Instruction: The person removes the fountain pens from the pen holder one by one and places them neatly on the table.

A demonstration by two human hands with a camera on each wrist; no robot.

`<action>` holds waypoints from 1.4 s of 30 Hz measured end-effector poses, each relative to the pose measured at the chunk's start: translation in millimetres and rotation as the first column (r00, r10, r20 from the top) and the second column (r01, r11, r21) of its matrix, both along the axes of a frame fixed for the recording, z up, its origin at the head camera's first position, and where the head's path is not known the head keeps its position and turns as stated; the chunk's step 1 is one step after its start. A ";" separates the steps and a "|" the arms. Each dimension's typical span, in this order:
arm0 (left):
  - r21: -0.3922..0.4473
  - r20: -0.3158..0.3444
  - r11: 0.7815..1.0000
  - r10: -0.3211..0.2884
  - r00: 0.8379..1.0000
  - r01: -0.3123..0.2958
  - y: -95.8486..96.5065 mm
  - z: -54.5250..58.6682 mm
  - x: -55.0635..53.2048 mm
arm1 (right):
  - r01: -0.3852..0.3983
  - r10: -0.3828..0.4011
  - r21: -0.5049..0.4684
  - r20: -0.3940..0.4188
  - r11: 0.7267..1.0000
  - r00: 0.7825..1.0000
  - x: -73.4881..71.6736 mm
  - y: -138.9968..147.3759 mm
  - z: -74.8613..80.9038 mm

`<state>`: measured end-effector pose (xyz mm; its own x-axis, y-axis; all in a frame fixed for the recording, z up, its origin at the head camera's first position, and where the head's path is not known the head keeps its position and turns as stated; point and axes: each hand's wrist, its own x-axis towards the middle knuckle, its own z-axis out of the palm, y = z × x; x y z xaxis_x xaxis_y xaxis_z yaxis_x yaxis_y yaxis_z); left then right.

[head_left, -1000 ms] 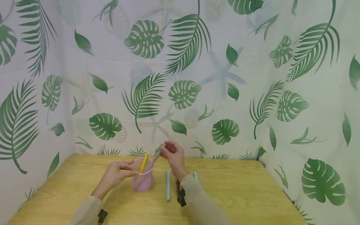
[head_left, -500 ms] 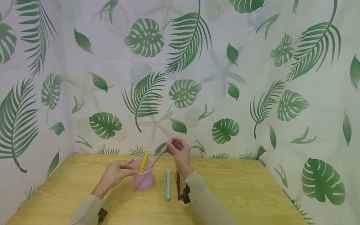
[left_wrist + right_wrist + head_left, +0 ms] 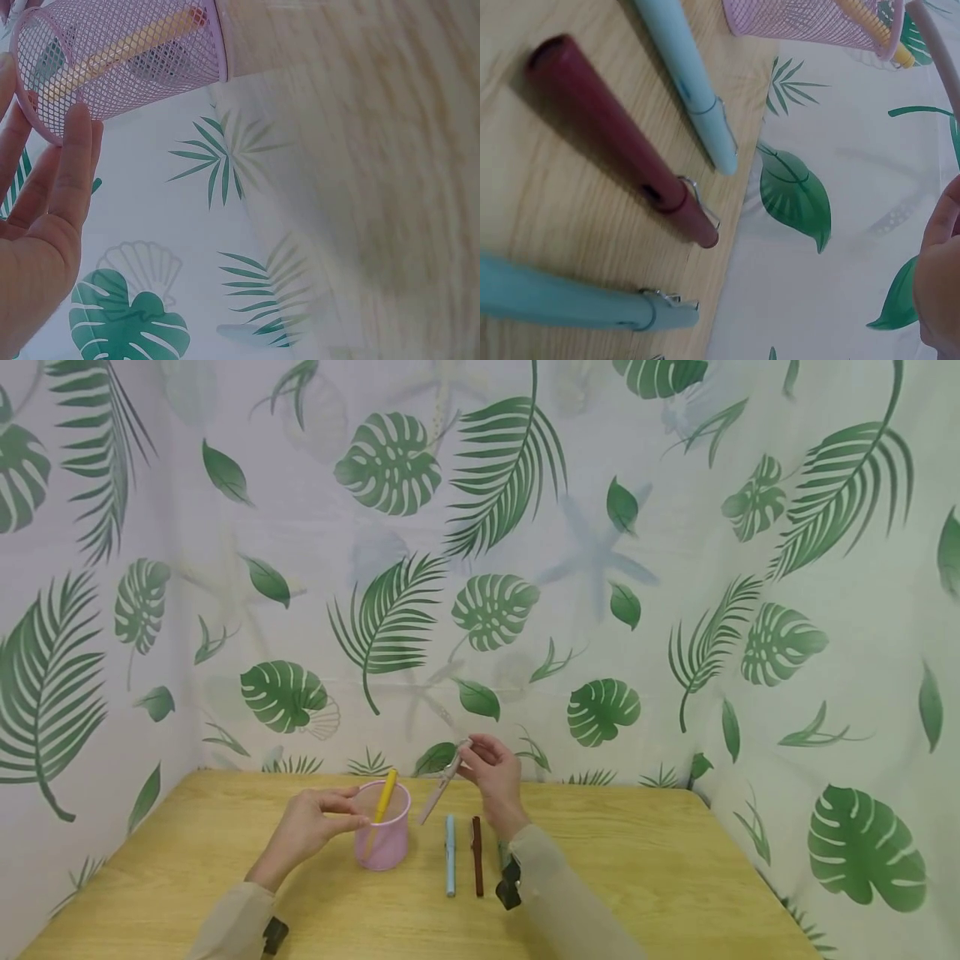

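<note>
A pink mesh cup (image 3: pixel 392 846) is held upright on the wooden counter (image 3: pixel 630 860) by the left hand (image 3: pixel 309 824); its thumb and fingers are clamped on the rim from the side. A yellow pen (image 3: pixel 385 795) is contained in the cup, tilted, with its upper end raised above the rim.

A pale grey pen (image 3: pixel 438 792) is pinched near its upper end by the right hand (image 3: pixel 497 777), with thumb and fingers brought together on it. The pen is held slanted in the air, its lower end just beside the cup, outside it and apart from the rim.

Between the cup and the right forearm, a light blue pen (image 3: pixel 450 856) is laid on the counter, and a dark red pen (image 3: pixel 477 857) is set near it, roughly parallel. Beyond the dark red pen, a teal pen (image 3: pixel 577 300) is shown by the right wrist view; in the head view it is mostly covered by the right arm. Metal clips are seen on these three pens.

Both arms are covered by beige sleeves (image 3: pixel 232 920), and a black device (image 3: pixel 508 883) is worn at each wrist. The counter is backed by a white cloth (image 3: pixel 525 752) printed with green leaves, pale starfish and shells.
</note>
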<state>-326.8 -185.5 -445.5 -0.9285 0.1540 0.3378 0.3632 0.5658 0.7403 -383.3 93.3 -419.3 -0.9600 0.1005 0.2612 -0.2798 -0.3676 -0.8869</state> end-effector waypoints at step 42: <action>-0.007 -0.008 1.000 -0.001 1.000 0.001 0.0 -1.4 -0.1 | -0.037 0.017 0.169 0.115 0.985 0.993 1.1 64.2 -22.6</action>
